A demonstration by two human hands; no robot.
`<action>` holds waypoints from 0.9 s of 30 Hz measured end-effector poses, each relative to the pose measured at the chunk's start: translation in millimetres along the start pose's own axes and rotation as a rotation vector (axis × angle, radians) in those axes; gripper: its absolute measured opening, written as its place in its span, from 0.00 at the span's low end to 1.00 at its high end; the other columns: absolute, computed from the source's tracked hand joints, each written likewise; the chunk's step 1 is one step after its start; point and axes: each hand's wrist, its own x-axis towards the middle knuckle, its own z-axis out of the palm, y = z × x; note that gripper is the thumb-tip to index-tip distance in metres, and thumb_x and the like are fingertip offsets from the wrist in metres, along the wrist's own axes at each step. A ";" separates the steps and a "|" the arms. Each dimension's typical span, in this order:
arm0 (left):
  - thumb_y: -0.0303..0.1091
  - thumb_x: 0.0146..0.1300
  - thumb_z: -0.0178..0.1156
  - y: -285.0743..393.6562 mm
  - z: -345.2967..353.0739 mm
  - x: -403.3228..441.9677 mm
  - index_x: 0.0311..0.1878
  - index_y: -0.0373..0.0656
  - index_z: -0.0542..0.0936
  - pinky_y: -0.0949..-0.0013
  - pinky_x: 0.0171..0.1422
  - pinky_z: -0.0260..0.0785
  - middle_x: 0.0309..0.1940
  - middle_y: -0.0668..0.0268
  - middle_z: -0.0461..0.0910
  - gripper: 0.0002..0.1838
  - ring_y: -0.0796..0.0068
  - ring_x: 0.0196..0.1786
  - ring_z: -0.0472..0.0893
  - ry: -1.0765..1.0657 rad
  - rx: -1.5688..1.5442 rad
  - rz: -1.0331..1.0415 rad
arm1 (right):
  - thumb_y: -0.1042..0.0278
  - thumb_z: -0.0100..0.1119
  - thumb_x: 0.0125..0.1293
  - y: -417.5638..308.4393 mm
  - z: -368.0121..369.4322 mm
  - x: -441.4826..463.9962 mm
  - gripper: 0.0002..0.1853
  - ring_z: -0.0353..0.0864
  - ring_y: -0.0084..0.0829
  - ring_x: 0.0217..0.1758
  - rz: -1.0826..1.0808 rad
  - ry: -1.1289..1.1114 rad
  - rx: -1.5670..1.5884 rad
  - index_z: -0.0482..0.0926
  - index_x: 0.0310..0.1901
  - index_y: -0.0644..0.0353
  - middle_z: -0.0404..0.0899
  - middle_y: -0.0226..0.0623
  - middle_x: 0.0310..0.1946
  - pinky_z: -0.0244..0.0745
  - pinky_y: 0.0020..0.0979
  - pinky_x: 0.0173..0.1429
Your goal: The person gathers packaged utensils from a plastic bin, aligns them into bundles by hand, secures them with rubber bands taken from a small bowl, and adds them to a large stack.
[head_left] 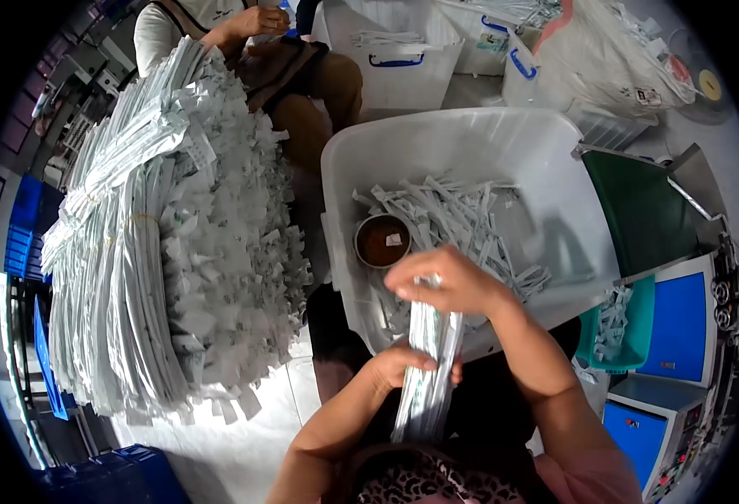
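Observation:
My left hand is wrapped round a bundle of long, thin white strip packets, held upright over my lap. Across the top end of that bundle lies my right hand, its fingers stretched to the left and slightly bent, not gripping. Just beyond my hands is a large whitish plastic tub. Loose strip packets are scattered inside it. A round metal tin with a brown inside and a small white piece in it also sits in the tub, near my right fingertips.
A tall stack of bundled strip packets stands at left. Another person sits behind it. White bins with blue handles and a large white sack are at the back. On the right are a teal basket and blue-doored machine cabinet.

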 end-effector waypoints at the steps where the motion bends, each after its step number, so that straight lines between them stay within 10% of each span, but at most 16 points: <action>1: 0.35 0.37 0.65 2.0 2.6 -4.8 0.52 0.28 0.64 0.56 0.52 0.68 0.45 0.45 0.72 0.37 0.53 0.47 0.74 0.133 0.083 -0.074 | 0.72 0.58 0.53 2.5 1.3 -2.8 0.09 0.79 0.30 0.40 -0.005 -0.010 0.000 0.79 0.35 0.66 0.79 0.40 0.36 0.72 0.27 0.46; 5: 0.28 0.36 0.65 13.4 14.2 3.6 0.58 0.28 0.58 0.53 0.55 0.66 0.53 0.39 0.63 0.42 0.46 0.53 0.70 0.045 -0.187 0.036 | 0.67 0.55 0.55 12.0 13.2 -5.3 0.09 0.79 0.30 0.28 0.051 -0.029 -0.021 0.80 0.28 0.65 0.80 0.40 0.26 0.73 0.26 0.35; 13: 0.23 0.41 0.62 34.3 1.5 -30.6 0.42 0.38 0.66 0.69 0.34 0.64 0.24 0.63 0.70 0.23 0.71 0.28 0.72 0.439 -0.027 0.251 | 0.59 0.44 0.64 126.8 55.2 85.1 0.15 0.78 0.27 0.37 0.505 0.041 0.696 0.78 0.38 0.59 0.79 0.36 0.33 0.71 0.29 0.38; 15: 0.23 0.41 0.63 39.3 -1.4 -45.8 0.42 0.40 0.65 0.68 0.33 0.62 0.22 0.65 0.68 0.23 0.72 0.27 0.71 0.477 -0.003 0.333 | 0.64 0.49 0.59 212.6 83.6 94.5 0.11 0.78 0.32 0.37 0.406 0.214 -0.600 0.80 0.35 0.59 0.79 0.40 0.33 0.72 0.32 0.37; 18: 0.22 0.36 0.62 45.5 5.1 -60.2 0.39 0.41 0.67 0.70 0.32 0.61 0.22 0.66 0.68 0.23 0.73 0.24 0.70 0.700 -0.099 0.429 | 0.71 0.52 0.51 218.6 83.3 105.5 0.07 0.79 0.36 0.36 0.605 -0.149 -0.909 0.80 0.28 0.59 0.79 0.42 0.33 0.73 0.34 0.38; 27: 0.23 0.37 0.60 41.0 -3.2 -62.2 0.41 0.42 0.68 0.70 0.32 0.60 0.23 0.66 0.68 0.23 0.72 0.24 0.69 0.650 -0.108 0.466 | 0.71 0.53 0.49 219.9 90.0 109.8 0.06 0.77 0.37 0.40 0.424 0.122 -0.918 0.81 0.24 0.58 0.77 0.40 0.33 0.74 0.35 0.38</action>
